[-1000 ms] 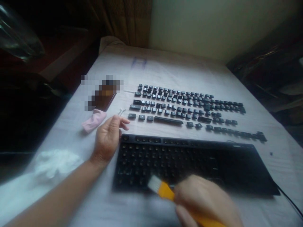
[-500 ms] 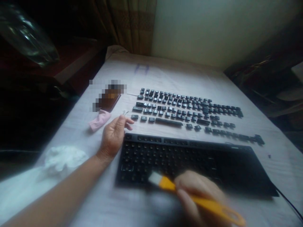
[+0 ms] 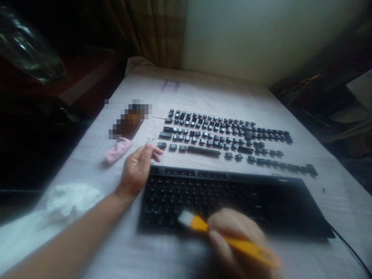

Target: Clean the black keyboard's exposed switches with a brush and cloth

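A black keyboard [image 3: 261, 201] with its keycaps off lies across the white cloth in front of me. My right hand [image 3: 235, 236] is closed round the orange handle of a small brush [image 3: 203, 226]; its white bristles rest on the keyboard's lower left part. My left hand [image 3: 138, 168] lies at the keyboard's upper left corner, fingers loosely curled, holding nothing that I can see. The removed black keycaps [image 3: 226, 135] are laid out in rows behind the keyboard.
A pink cloth [image 3: 117, 150] and a blurred brown object [image 3: 129, 120] lie at the left. A small metal clip [image 3: 150, 139] sits near my left fingertips. Crumpled white tissue [image 3: 71, 199] lies at the near left. The keyboard's cable [image 3: 353, 252] runs off right.
The brush has shifted slightly left along the keyboard's near edge. My left hand has stayed at the keyboard's corner. The view has moved a little.
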Tool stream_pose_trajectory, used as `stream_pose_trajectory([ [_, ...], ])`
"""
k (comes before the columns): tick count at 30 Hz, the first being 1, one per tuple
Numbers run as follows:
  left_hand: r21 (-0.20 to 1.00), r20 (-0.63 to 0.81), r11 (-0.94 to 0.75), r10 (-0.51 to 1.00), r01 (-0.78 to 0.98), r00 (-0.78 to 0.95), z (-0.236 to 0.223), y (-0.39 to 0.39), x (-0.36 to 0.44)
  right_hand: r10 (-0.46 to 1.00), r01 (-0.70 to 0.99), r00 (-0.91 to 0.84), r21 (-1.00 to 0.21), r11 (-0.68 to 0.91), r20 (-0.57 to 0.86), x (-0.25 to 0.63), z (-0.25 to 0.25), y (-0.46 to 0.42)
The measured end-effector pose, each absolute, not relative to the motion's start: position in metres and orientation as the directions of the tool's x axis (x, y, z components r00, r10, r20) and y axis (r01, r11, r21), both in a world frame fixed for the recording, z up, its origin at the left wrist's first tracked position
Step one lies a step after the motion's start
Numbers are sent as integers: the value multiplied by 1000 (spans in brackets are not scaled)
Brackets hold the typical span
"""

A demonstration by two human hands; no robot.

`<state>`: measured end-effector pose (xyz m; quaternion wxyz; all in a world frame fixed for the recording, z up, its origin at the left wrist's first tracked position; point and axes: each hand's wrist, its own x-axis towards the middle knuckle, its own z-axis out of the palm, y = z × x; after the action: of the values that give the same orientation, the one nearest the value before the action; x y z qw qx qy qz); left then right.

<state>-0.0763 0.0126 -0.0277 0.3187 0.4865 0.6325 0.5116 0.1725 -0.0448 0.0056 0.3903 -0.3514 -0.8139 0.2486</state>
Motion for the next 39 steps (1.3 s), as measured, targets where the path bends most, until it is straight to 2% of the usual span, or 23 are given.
stream_pose_trajectory([
  [5,958,90,5,944,287,-318,-28,12,-76,742,383,-523,-661,645,421,174,0,-44],
  [8,959,84,10,945,284,-317,-27,12,-76,711,298,-553,-693,656,435,174,3,-41],
  [10,959,84,10,945,284,-317,-27,11,-76,702,267,-541,-696,666,463,174,6,-39],
  [14,959,92,-1,947,284,-309,-27,12,-76,714,317,-451,-652,688,535,172,7,-38],
  [19,957,102,-11,949,290,-299,-28,12,-76,717,379,-496,-620,687,490,172,3,-41],
  [29,957,116,-33,954,289,-277,-30,13,-77,683,327,-601,-652,684,415,173,6,-44],
  [34,958,116,-34,955,286,-273,-31,14,-78,800,363,-489,-753,549,348,175,7,-49],
  [39,958,124,-43,954,285,-272,-32,13,-79,856,369,-366,-788,493,364,180,-8,-50],
])
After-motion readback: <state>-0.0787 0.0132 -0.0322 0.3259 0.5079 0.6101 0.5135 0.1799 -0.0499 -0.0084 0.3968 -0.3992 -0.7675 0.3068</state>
